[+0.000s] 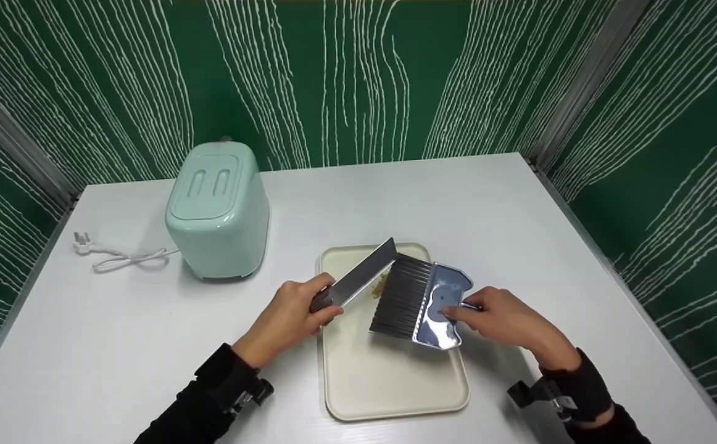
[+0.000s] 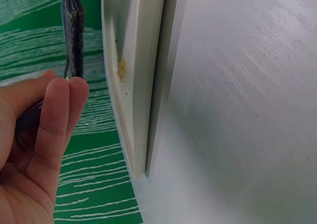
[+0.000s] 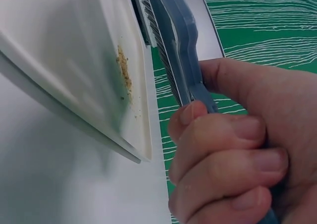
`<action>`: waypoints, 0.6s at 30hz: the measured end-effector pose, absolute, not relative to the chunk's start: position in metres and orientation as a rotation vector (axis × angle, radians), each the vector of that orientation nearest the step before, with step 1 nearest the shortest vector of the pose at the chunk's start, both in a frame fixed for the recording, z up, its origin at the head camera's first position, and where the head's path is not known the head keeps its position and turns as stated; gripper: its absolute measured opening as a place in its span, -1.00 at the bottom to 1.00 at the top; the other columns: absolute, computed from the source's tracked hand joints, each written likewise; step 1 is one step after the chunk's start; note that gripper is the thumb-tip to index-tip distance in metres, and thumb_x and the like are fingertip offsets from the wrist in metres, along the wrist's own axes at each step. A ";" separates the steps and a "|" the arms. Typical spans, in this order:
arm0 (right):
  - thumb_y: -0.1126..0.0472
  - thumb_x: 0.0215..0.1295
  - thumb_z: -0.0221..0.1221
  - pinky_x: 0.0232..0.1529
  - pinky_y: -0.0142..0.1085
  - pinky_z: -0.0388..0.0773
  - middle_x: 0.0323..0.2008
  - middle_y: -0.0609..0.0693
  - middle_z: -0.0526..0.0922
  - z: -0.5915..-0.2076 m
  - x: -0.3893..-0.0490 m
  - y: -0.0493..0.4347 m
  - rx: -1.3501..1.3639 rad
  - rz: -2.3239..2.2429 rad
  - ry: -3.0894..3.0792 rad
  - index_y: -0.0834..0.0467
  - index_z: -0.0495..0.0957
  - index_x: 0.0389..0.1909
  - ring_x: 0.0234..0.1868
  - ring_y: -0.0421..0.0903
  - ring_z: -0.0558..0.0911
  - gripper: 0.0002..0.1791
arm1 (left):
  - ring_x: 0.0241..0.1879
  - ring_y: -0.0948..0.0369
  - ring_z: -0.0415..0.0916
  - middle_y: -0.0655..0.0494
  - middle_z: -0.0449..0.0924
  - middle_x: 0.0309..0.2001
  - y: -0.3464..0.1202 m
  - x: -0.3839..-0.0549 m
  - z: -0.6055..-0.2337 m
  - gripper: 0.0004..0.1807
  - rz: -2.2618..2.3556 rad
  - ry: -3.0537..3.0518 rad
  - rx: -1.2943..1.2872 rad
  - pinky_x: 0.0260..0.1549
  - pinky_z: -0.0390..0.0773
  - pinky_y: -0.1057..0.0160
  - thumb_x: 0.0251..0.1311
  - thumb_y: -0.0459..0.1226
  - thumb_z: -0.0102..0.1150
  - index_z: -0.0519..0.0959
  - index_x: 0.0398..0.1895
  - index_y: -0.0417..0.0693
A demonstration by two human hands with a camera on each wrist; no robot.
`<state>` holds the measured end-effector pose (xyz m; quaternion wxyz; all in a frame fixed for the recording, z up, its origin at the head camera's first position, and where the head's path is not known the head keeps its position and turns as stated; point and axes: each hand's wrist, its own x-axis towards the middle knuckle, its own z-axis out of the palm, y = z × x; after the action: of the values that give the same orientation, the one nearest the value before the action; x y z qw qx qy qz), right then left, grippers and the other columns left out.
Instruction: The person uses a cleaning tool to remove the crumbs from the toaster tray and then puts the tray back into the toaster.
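Observation:
A cream tray (image 1: 395, 388) lies lengthwise on the table, with yellowish-brown crumbs (image 1: 378, 287) toward its far half, also seen as a small heap of crumbs (image 3: 124, 70) in the right wrist view. My right hand (image 1: 506, 316) grips a blue-grey brush (image 1: 442, 302), thumb on its shiny face, its broad dark bristles tilted over the tray. In my left hand (image 1: 290, 314), thumb and fingers pinch a narrow dark grey strip-like tool (image 1: 364, 271) with a pale toothed edge; its kind I cannot tell. The strip's far tip meets the bristles' far corner in the head view.
Back left on the white table (image 1: 488, 216) stands a mint-green lidded toaster (image 1: 216, 203). Its white cord and plug (image 1: 84, 243) lie coiled to its left. Green walls with white streaks (image 1: 364, 80) enclose the table at the back and sides.

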<state>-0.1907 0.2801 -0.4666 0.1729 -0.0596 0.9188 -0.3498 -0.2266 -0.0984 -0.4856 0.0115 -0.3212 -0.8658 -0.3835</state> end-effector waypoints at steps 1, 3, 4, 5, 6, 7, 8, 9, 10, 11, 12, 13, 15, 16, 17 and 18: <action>-0.17 0.49 0.27 -0.56 -0.40 0.24 -0.69 -0.20 0.35 -0.466 -0.191 0.281 -0.171 -0.993 2.612 0.03 0.44 -0.62 -0.61 -0.23 0.33 -0.47 | -0.65 0.42 0.57 0.16 0.66 -0.57 -0.099 -0.227 -0.486 -0.72 -1.192 -2.703 -0.998 -0.64 0.56 0.45 0.34 -0.22 0.48 0.57 -0.10 -0.12; -0.17 0.50 0.26 -0.57 -0.40 0.22 -0.69 -0.19 0.35 -0.463 -0.191 0.284 -0.165 -1.003 2.627 0.02 0.42 -0.63 -0.62 -0.23 0.32 -0.47 | -0.65 0.43 0.56 0.16 0.66 -0.56 -0.099 -0.227 -0.486 -0.72 -1.193 -2.711 -0.990 -0.65 0.56 0.44 0.34 -0.22 0.48 0.56 -0.10 -0.12; -0.17 0.50 0.26 -0.57 -0.39 0.22 -0.69 -0.19 0.35 -0.462 -0.191 0.285 -0.157 -1.008 2.638 0.03 0.42 -0.63 -0.62 -0.23 0.32 -0.46 | -0.65 0.44 0.56 0.15 0.66 -0.56 -0.099 -0.227 -0.487 -0.72 -1.200 -2.719 -0.980 -0.65 0.56 0.44 0.35 -0.22 0.48 0.56 -0.10 -0.12; -0.17 0.51 0.25 -0.57 -0.39 0.22 -0.69 -0.19 0.35 -0.460 -0.190 0.286 -0.148 -1.009 2.656 0.03 0.44 -0.62 -0.61 -0.22 0.33 -0.46 | -0.65 0.44 0.55 0.16 0.66 -0.55 -0.099 -0.227 -0.487 -0.72 -1.208 -2.728 -0.972 -0.66 0.56 0.44 0.35 -0.22 0.48 0.56 -0.09 -0.12; -0.18 0.51 0.25 -0.56 -0.38 0.22 -0.68 -0.19 0.36 -0.458 -0.190 0.287 -0.137 -1.008 2.679 0.06 0.46 -0.60 -0.60 -0.22 0.33 -0.46 | -0.65 0.44 0.55 0.15 0.67 -0.55 -0.099 -0.228 -0.487 -0.72 -1.220 -2.735 -0.964 -0.67 0.57 0.43 0.34 -0.23 0.48 0.56 -0.09 -0.13; -0.18 0.52 0.24 -0.55 -0.37 0.22 -0.66 -0.19 0.36 -0.456 -0.190 0.287 -0.129 -1.012 2.704 0.07 0.49 -0.57 -0.58 -0.21 0.34 -0.47 | -0.65 0.44 0.55 0.15 0.67 -0.55 -0.099 -0.228 -0.487 -0.73 -1.230 -2.741 -0.957 -0.67 0.57 0.43 0.35 -0.24 0.48 0.56 -0.09 -0.13; -0.18 0.53 0.23 -0.53 -0.37 0.22 -0.64 -0.19 0.37 -0.455 -0.190 0.288 -0.120 -1.018 2.733 0.08 0.53 -0.54 -0.56 -0.20 0.35 -0.49 | -0.65 0.44 0.55 0.15 0.67 -0.54 -0.100 -0.228 -0.486 -0.73 -1.237 -2.746 -0.951 -0.66 0.58 0.43 0.35 -0.24 0.47 0.56 -0.08 -0.13; -0.18 0.54 0.23 -0.51 -0.36 0.23 -0.62 -0.19 0.38 -0.454 -0.190 0.288 -0.112 -1.021 2.771 0.07 0.55 -0.51 -0.54 -0.20 0.36 -0.50 | -0.65 0.44 0.54 0.15 0.68 -0.54 -0.100 -0.228 -0.486 -0.73 -1.242 -2.751 -0.947 -0.66 0.58 0.43 0.35 -0.24 0.47 0.57 -0.08 -0.13; -0.18 0.55 0.23 -0.50 -0.36 0.23 -0.61 -0.19 0.37 -0.453 -0.189 0.288 -0.107 -1.020 2.815 0.07 0.56 -0.49 -0.53 -0.20 0.36 -0.51 | -0.66 0.44 0.53 0.15 0.68 -0.54 -0.100 -0.228 -0.486 -0.73 -1.251 -2.755 -0.942 -0.66 0.58 0.43 0.34 -0.24 0.48 0.57 -0.07 -0.13; -0.17 0.56 0.23 -0.48 -0.37 0.22 -0.60 -0.18 0.35 -0.452 -0.189 0.287 -0.102 -1.020 2.861 0.07 0.55 -0.49 -0.52 -0.21 0.36 -0.52 | -0.66 0.45 0.52 0.14 0.68 -0.55 -0.100 -0.228 -0.486 -0.72 -1.257 -2.754 -0.943 -0.66 0.58 0.42 0.34 -0.25 0.47 0.57 -0.07 -0.14; -0.16 0.56 0.24 -0.47 -0.37 0.22 -0.59 -0.18 0.34 -0.451 -0.189 0.287 -0.098 -1.023 2.905 0.08 0.53 -0.49 -0.52 -0.21 0.35 -0.52 | -0.66 0.45 0.52 0.14 0.68 -0.55 -0.100 -0.228 -0.486 -0.73 -1.262 -2.753 -0.943 -0.66 0.57 0.42 0.34 -0.25 0.48 0.57 -0.07 -0.14; -0.15 0.56 0.25 -0.47 -0.37 0.20 -0.60 -0.18 0.32 -0.451 -0.188 0.286 -0.091 -1.023 2.951 0.07 0.50 -0.49 -0.52 -0.21 0.34 -0.53 | -0.66 0.45 0.51 0.13 0.68 -0.55 -0.100 -0.228 -0.486 -0.73 -1.260 -2.752 -0.944 -0.67 0.57 0.42 0.34 -0.25 0.48 0.57 -0.07 -0.14; -0.12 0.55 0.27 -0.47 -0.36 0.20 -0.60 -0.17 0.29 -0.451 -0.187 0.284 -0.075 -1.019 3.045 0.07 0.46 -0.51 -0.53 -0.20 0.33 -0.53 | -0.67 0.46 0.50 0.14 0.67 -0.55 -0.100 -0.228 -0.486 -0.72 -1.257 -2.753 -0.942 -0.67 0.56 0.42 0.34 -0.25 0.48 0.57 -0.07 -0.14; -0.10 0.55 0.28 -0.47 -0.36 0.20 -0.60 -0.15 0.28 -0.451 -0.187 0.282 -0.065 -1.019 3.085 0.08 0.46 -0.49 -0.53 -0.19 0.33 -0.54 | -0.67 0.46 0.51 0.13 0.68 -0.55 -0.100 -0.228 -0.486 -0.72 -1.256 -2.754 -0.941 -0.67 0.56 0.42 0.34 -0.25 0.48 0.57 -0.06 -0.13; -0.09 0.54 0.29 -0.46 -0.35 0.21 -0.60 -0.14 0.30 -0.451 -0.187 0.281 -0.049 -1.020 3.122 0.09 0.49 -0.47 -0.51 -0.17 0.34 -0.56 | -0.67 0.46 0.51 0.14 0.68 -0.54 -0.099 -0.228 -0.486 -0.72 -1.252 -2.758 -0.938 -0.67 0.56 0.42 0.34 -0.24 0.48 0.58 -0.06 -0.12; -0.08 0.54 0.29 -0.46 -0.33 0.22 -0.59 -0.13 0.32 -0.451 -0.186 0.280 -0.038 -1.019 3.157 0.10 0.53 -0.43 -0.50 -0.15 0.36 -0.59 | -0.66 0.45 0.51 0.14 0.68 -0.54 -0.099 -0.228 -0.486 -0.72 -1.252 -2.764 -0.933 -0.67 0.56 0.42 0.34 -0.24 0.48 0.58 -0.05 -0.11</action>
<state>-0.1863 0.2795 -0.4514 -0.0881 -0.0115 0.9479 -0.3060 -0.2283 -0.0992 -0.4856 -0.0162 -0.2938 -0.8706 -0.3943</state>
